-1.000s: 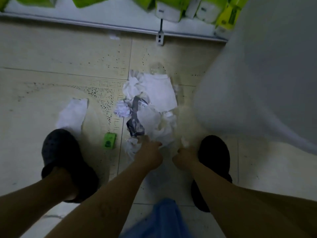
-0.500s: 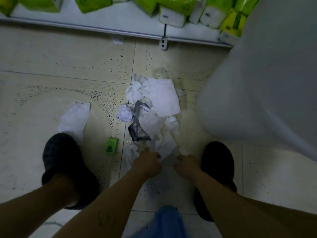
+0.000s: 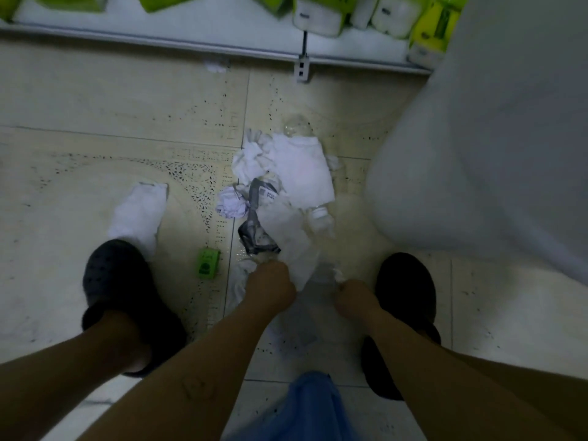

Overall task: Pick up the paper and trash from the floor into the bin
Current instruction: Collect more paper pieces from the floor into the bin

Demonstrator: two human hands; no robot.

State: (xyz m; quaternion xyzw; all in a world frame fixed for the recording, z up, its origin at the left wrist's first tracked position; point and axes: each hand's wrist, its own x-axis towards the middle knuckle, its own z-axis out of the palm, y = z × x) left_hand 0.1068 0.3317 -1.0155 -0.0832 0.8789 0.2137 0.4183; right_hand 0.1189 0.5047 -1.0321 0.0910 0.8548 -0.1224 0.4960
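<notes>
A heap of trash lies on the tiled floor between my feet: white paper sheets, a crumpled paper ball, a grey printed wrapper and a clear plastic bottle. My left hand is at the heap's near edge, fingers curled round a white paper sheet. My right hand is just to the right of it and pinches a small white scrap. A separate white paper lies by my left shoe, with a small green box beside it.
A large white blurred object fills the right side, close to the heap. My dark shoes flank the trash. A low shelf with green and white packs runs along the far wall. Blue cloth hangs below.
Both hands stay at the near edge of the heap. The papers near my left hand have bunched up slightly. The view has shifted a little.
</notes>
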